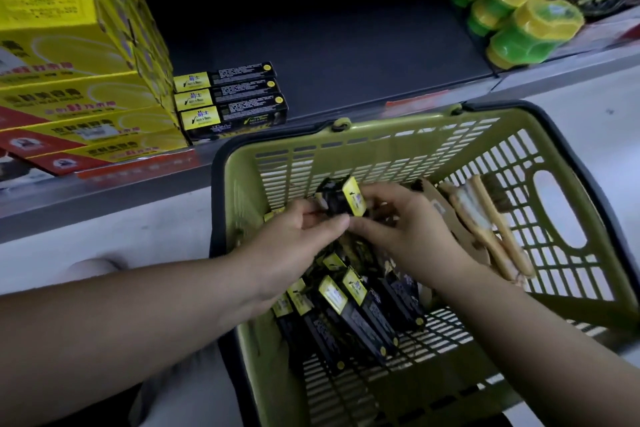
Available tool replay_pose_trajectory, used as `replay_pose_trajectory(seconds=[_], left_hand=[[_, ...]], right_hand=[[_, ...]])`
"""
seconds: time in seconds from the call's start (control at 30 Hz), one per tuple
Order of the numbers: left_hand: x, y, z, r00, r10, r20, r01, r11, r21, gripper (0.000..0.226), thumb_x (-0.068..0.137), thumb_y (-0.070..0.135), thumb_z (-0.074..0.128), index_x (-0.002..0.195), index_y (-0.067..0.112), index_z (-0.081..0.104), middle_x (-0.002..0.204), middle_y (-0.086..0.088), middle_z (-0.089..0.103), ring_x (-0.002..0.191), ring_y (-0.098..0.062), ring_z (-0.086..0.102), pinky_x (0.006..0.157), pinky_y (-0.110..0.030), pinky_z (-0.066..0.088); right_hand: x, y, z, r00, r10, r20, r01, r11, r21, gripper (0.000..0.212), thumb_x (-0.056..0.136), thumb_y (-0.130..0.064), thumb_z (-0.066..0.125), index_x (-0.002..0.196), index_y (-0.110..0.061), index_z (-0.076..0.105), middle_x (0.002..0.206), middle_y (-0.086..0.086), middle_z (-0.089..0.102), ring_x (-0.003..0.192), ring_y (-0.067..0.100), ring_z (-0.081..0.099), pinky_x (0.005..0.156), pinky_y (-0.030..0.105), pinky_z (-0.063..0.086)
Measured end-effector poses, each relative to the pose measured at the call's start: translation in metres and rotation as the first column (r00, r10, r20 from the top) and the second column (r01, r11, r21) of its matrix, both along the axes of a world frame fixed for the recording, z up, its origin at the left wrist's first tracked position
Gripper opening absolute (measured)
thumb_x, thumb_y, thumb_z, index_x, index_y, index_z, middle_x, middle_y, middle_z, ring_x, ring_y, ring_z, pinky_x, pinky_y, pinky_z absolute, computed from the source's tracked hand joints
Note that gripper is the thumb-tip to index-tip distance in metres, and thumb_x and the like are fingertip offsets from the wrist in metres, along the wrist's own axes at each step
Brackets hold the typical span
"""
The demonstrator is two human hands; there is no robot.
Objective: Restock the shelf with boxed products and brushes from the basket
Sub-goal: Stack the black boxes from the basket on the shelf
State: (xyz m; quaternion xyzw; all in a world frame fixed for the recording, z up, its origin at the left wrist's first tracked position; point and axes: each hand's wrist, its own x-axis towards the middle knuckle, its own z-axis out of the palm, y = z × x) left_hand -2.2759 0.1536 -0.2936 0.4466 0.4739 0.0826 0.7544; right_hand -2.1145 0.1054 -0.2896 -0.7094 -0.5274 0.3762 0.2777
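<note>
Above the far half of the green basket (346,156), both hands met on a small clutch of black-and-yellow boxes (346,199): the left hand (298,232) curled its fingers round the near side, while the right hand (408,229) pinched the other side between thumb and fingertips. How many boxes were in the clutch could not be told. Its yellow end pointed up and away toward the shelf (346,62), and its long axis seemed to run back down toward the person. More boxes of the same kind (346,308) lay slanted in the basket bottom just beneath the wrists, and wooden brushes (491,229) leaned along the right wall, beside the right hand. On the shelf, stacked boxes (228,97) sat at the front edge against big yellow cartons (69,80), with a broad dark stretch of open board to their right before the green-and-yellow tubs (519,10). The left hand looked nearer that stack; the lift probably had to clear the basket's far rim, which sat close under the shelf lip
</note>
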Motion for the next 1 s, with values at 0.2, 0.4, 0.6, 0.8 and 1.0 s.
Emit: replay_pose_trajectory(seconds=[0.2,0.4,0.6,0.8,1.0], left_hand=[[0.002,-0.013,-0.005,0.994,0.095,0.060,-0.081,0.975,-0.206,0.067,0.072,0.048,0.054,0.131,0.017,0.046,0.131,-0.004,0.057,0.125,-0.021,0.049,0.111,-0.046,0.030],[-0.002,-0.007,-0.009,0.982,0.191,0.000,-0.187,0.964,-0.189,0.114,0.055,0.056,0.064,0.148,0.014,0.015,0.153,-0.007,0.027,0.139,-0.022,0.029,0.116,-0.047,0.020],[-0.001,-0.007,-0.006,0.984,0.176,-0.003,-0.173,0.965,-0.196,0.118,0.046,0.052,0.070,0.145,0.006,0.024,0.153,-0.008,0.027,0.140,-0.021,0.025,0.116,-0.047,0.016],[-0.002,-0.008,-0.003,0.990,0.136,0.044,-0.122,0.964,-0.235,0.096,0.048,0.042,0.072,0.133,0.008,0.044,0.140,-0.008,0.049,0.135,-0.021,0.036,0.116,-0.048,0.019],[-0.002,-0.009,-0.010,0.988,0.108,0.110,-0.075,0.960,-0.271,0.085,0.058,0.039,0.070,0.133,0.010,0.045,0.130,-0.003,0.059,0.127,-0.018,0.046,0.112,-0.044,0.028]], right_hand=[[0.002,-0.011,0.010,0.925,0.096,-0.369,-0.179,0.964,-0.199,0.031,0.091,-0.011,0.055,0.112,-0.033,0.059,0.098,-0.014,0.069,0.090,0.004,0.064,0.076,0.012,0.050],[0.047,-0.020,-0.031,0.918,0.310,0.247,-0.150,0.849,-0.507,0.041,0.090,-0.023,0.057,0.130,-0.026,0.049,0.119,-0.002,0.062,0.091,0.016,0.063,0.084,0.034,0.054],[0.031,-0.032,-0.067,0.816,0.422,0.395,-0.162,0.823,-0.544,0.066,0.084,-0.039,0.061,0.139,-0.018,0.032,0.132,0.010,0.039,0.120,0.026,0.041,0.087,0.030,0.038],[0.037,-0.019,-0.037,0.878,0.358,0.319,-0.149,0.836,-0.527,0.051,0.088,-0.042,0.057,0.129,-0.024,0.034,0.114,0.002,0.061,0.090,0.019,0.060,0.076,0.032,0.051],[0.017,0.004,0.014,0.970,-0.040,-0.241,-0.040,0.947,-0.319,0.061,0.063,-0.058,0.061,0.111,-0.022,0.051,0.098,0.008,0.067,0.095,0.027,0.065,0.087,0.043,0.051]])
